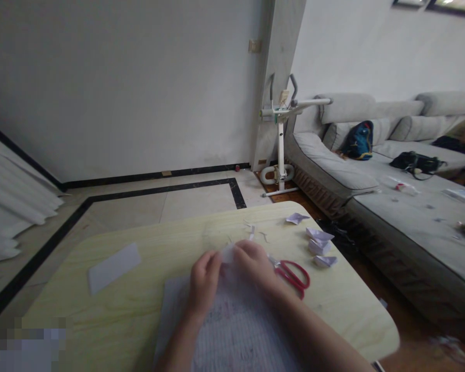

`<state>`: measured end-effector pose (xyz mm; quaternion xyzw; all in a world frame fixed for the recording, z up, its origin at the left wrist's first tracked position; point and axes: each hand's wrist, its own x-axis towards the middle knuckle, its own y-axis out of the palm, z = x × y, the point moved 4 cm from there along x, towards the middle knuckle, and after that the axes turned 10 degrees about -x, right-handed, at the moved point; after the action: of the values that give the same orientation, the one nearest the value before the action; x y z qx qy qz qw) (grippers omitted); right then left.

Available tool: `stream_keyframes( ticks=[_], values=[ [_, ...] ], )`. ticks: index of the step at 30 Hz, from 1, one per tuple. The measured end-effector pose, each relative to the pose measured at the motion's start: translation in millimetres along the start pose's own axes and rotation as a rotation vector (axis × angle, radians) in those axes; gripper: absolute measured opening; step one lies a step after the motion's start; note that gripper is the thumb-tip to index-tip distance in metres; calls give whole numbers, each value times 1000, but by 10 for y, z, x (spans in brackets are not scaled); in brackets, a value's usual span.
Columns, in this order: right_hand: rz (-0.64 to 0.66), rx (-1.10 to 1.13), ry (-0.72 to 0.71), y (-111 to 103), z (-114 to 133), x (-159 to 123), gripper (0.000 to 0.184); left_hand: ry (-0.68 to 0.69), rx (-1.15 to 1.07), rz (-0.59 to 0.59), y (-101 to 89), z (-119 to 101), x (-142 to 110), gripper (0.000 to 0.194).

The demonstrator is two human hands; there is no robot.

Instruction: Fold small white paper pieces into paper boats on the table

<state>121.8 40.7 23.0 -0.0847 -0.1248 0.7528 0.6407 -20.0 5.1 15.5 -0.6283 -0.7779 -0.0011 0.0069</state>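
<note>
Between my two hands is a small piece of white paper [228, 254], pinched by the fingers of both. My left hand [206, 276] has its left edge, while my right hand [254, 263] grips the right side. The paper's lower part is blurred. Below my wrists lies a lined sheet [236, 330] with handwriting. Red-handled scissors [294, 276] rest just right of my right hand, their blades partly hidden by it. Thin paper scraps [251, 232] are scattered beyond my fingers.
Several folded paper boats [320, 243] stand along the right side of the pale wooden table [139, 320]. A white paper rectangle [114, 267] lies at the left. Past the table are a grey sofa [411, 206] with bags and a white exercise machine [281, 144]. Someone is partly visible at far right.
</note>
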Motion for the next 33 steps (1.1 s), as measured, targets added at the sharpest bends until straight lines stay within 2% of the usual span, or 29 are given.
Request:
stream_keyframes(
  ticks=[5,13,17,20,25,33],
  values=[
    [52,-61,-11,-2,24,-11,18,44,66,23,8,-27,-6,31],
    [3,-286,-188,21,-15,-2,21,164,91,42,12,68,45,22],
    [2,-352,-196,54,-37,-2,22,254,114,-18,-31,35,66,18],
    [36,-403,-207,77,-46,-5,23,207,68,-62,-48,14,74,18],
    [35,-457,-225,87,-68,-25,20,112,23,-48,-13,9,56,20],
    [58,-446,-223,89,-26,-38,25,55,-22,-68,-16,0,39,21]
  ],
)
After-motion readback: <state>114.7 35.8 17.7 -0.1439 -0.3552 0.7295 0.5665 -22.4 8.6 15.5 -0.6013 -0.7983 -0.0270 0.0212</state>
